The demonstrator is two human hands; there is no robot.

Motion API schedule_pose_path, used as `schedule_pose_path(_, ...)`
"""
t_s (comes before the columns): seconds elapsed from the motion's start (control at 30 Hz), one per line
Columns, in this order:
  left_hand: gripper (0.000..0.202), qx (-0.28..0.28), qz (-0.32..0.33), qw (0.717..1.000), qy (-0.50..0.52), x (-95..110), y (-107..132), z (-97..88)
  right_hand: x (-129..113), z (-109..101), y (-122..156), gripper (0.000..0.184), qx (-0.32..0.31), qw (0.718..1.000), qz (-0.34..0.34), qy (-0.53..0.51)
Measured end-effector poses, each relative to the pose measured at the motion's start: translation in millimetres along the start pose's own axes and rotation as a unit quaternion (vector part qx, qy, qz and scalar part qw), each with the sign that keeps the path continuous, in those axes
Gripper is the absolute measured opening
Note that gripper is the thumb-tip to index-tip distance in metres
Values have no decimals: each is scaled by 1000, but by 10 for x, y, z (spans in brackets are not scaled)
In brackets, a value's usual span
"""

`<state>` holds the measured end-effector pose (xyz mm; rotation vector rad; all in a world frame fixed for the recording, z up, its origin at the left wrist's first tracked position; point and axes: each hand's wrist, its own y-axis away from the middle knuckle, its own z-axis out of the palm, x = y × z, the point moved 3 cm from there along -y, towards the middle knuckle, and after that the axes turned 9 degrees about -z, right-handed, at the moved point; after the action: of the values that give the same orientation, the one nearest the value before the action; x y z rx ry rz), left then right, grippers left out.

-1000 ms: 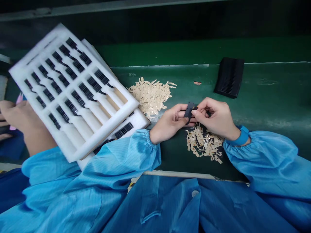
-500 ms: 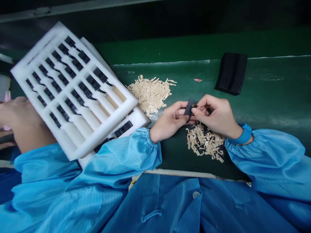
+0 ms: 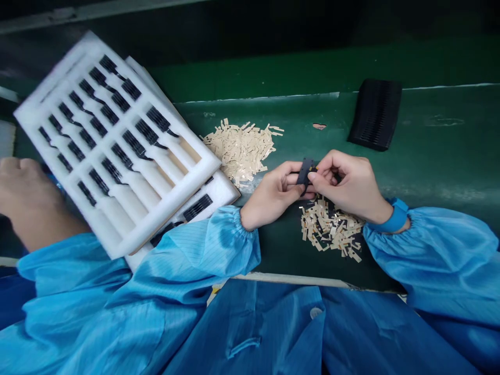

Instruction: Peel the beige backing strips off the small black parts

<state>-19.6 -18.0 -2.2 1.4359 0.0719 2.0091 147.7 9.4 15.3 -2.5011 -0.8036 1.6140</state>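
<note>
On the green bench, the left hand and right hand pinch a small black piece between their fingertips, just above tan scraps.

Soft, even indoor light; dim along the top; wide-angle view.
Pale glare lies across the green bench mat, whose edge bows toward the frame's sides. The white foam tray blurs toward its far-left corner. Shadows beneath the blue sleeve stay soft; the centre is sharpest.

Right of the foam tray lies a black stack, probably plastic.
</note>
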Motion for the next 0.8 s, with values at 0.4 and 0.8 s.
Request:
schedule_pose_path(0.4, 38, -1, -6, 1000, -5, 2, -6, 0, 13, 6, 3, 18, 2, 1000, -1, 4)
schedule_pose_path(0.8, 37, 14, 8, 1000, -6, -7, -7, 27, -67, -4, -14, 18, 1, 997, -49, 53)
